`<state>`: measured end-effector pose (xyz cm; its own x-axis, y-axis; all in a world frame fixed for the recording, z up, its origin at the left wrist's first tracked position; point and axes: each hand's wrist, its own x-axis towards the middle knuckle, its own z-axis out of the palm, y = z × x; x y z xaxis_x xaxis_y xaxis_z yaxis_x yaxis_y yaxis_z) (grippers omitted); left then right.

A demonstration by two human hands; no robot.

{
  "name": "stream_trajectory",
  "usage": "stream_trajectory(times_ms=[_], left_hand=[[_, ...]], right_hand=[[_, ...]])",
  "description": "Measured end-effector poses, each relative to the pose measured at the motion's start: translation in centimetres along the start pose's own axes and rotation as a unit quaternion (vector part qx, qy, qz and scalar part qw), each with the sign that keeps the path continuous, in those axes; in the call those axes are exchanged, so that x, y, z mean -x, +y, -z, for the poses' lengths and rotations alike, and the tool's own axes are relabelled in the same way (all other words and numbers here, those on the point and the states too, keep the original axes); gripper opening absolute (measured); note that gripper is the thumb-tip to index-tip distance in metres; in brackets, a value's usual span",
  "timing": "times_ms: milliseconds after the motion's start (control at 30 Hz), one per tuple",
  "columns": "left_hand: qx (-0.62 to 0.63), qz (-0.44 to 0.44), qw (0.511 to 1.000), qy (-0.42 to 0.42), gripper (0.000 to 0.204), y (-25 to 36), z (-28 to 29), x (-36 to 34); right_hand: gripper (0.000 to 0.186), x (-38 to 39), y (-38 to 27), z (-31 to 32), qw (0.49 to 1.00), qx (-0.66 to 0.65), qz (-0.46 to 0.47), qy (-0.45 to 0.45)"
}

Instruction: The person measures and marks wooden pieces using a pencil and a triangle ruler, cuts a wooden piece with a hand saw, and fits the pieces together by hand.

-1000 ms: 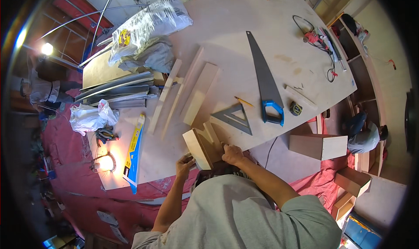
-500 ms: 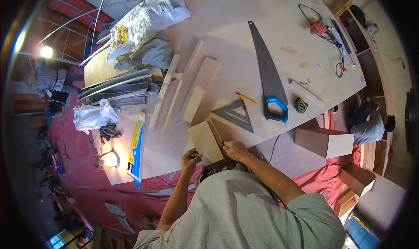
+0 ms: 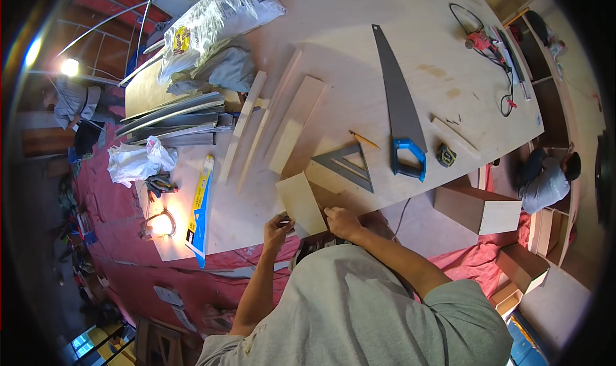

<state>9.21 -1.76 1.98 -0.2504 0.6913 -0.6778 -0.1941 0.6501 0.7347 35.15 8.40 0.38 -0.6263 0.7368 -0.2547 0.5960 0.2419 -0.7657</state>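
A small pale wooden board (image 3: 300, 202) is held at the near edge of the big work table. Closed at its lower left edge is my left hand (image 3: 278, 230), with the thumb and fingertips pinching there. My right hand (image 3: 342, 224) grips the board's right side, fingers curled. A grey triangular set square (image 3: 351, 171) lies just beyond the board, and a pencil (image 3: 364, 139) rests behind it. To the right are a handsaw (image 3: 400, 96) with a blue handle and a tape measure (image 3: 445, 155).
Wooden strips (image 3: 242, 125) and a plank (image 3: 296, 122) lie left of centre. A lit lamp (image 3: 160, 224) stands near a blue-yellow saw sleeve (image 3: 202, 205). A red corded power tool (image 3: 482, 43) lies far right. One person (image 3: 545, 181) crouches at right; another (image 3: 72, 103) stands far left.
The board has turned in my hands, and its dark side edge at the right no longer shows. My hands stay close to where they were.
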Motion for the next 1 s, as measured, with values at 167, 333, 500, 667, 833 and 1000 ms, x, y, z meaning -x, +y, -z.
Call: stream_trajectory(times_ms=[167,333,500,667,833,1000], left_hand=[[0.003,-0.013,1.000,0.004,0.044,-1.4,0.3,-0.3],[0.009,-0.019,1.000,0.001,0.044,-1.6,0.5,-0.5],[0.003,-0.020,1.000,-0.009,0.043,-1.5,0.7,-0.5],[0.007,-0.002,1.000,0.002,0.041,-0.3,0.1,-0.1],[-0.046,0.018,0.999,-0.009,0.052,1.2,0.0,0.3],[-0.386,-0.177,0.900,0.101,0.054,5.3,-0.3,0.2]], right_hand=[[0.016,0.6,0.4,-1.3,0.999,-0.031,0.009,0.039],[0.014,0.9,0.3,-1.4,0.996,-0.060,0.012,0.069],[0.013,1.0,0.2,-1.8,0.993,-0.068,0.011,0.095],[0.016,1.1,0.5,-2.0,0.994,-0.056,0.001,0.089],[0.019,1.8,1.0,-1.6,0.993,-0.063,-0.027,0.095],[0.028,3.9,1.5,-0.7,0.986,-0.109,-0.102,0.071]])
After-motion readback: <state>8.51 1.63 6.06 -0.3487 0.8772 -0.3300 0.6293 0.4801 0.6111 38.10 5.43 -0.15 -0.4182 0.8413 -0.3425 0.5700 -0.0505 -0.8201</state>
